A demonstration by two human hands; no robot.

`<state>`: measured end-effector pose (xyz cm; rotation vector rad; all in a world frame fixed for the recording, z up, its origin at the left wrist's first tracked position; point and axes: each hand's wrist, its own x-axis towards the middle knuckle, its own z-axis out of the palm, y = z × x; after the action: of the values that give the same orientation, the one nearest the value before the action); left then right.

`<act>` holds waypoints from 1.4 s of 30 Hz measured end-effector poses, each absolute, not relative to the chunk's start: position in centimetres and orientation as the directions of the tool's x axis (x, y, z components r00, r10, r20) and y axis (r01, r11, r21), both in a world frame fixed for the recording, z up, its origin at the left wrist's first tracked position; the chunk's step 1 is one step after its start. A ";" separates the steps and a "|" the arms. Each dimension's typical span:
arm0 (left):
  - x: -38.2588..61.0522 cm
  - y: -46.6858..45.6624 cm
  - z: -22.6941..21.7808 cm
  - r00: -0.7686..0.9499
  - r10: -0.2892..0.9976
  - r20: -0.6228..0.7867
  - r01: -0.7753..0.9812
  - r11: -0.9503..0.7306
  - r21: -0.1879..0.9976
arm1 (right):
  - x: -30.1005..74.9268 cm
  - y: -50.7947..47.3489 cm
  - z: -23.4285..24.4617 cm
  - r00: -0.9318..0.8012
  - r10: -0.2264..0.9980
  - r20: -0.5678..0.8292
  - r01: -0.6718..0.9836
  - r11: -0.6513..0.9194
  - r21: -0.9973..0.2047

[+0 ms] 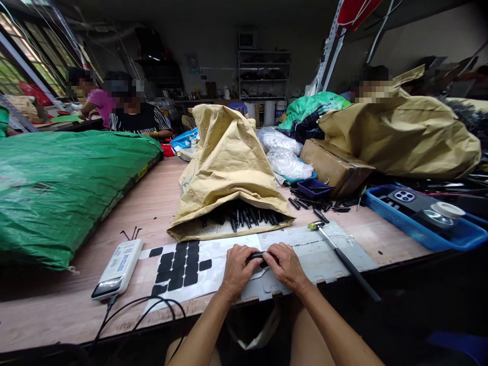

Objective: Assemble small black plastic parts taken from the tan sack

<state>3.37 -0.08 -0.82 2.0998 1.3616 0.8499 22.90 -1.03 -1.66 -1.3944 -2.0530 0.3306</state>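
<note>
Both my hands meet over the front of the table, closed on a short black cylindrical piece (260, 255) held level between them. My left hand (239, 267) grips its left end, and my right hand (285, 263) grips the other end. Fingers cover most of the piece, so its exact kind is hidden. Just beyond my hands lies a tan sack (229, 168), its mouth facing me, with many black pen-like parts (244, 217) inside. Under my hands is a grey-white sheet (305, 254). Left of them, black rounded-square stickers (179, 264) sit on white backing paper.
A hammer (343, 256) lies at right, its handle past the table edge. A blue tray (427, 218) holds a phone. Left are a white power bank (120, 269) with a cable and a green sack (68, 193). A cardboard box (335, 165) stands behind. Several people sit farther back.
</note>
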 end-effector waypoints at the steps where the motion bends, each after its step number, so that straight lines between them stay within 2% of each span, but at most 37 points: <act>1: 3.4 -0.1 -0.8 0.308 0.923 0.233 0.622 -0.380 0.685 | 22.9 -1.0 -1.7 -0.246 0.902 0.355 0.747 0.410 -0.524; 11: 3.5 -0.2 -0.9 0.320 0.918 0.235 0.661 -0.394 0.638 | 22.8 -1.0 -1.7 -0.240 0.900 0.363 0.771 0.404 -0.493; 18: 3.6 -0.4 -0.8 0.311 0.918 0.248 0.666 -0.396 0.632 | 22.8 -1.1 -1.8 -0.204 0.903 0.379 0.753 0.392 -0.528; 32: 3.8 -0.5 -0.8 0.365 0.904 0.223 0.705 -0.425 0.568 | 23.0 -0.8 -2.3 -0.248 0.889 0.384 0.755 0.426 -0.499; 42: 3.8 -0.3 -0.8 0.361 0.911 0.198 0.679 -0.402 0.614 | 22.9 -0.9 -1.8 -0.260 0.899 0.352 0.743 0.419 -0.522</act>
<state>3.81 -0.30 -0.84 2.1976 1.3821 0.7277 22.92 -0.85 -1.80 -1.3845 -2.0704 0.3335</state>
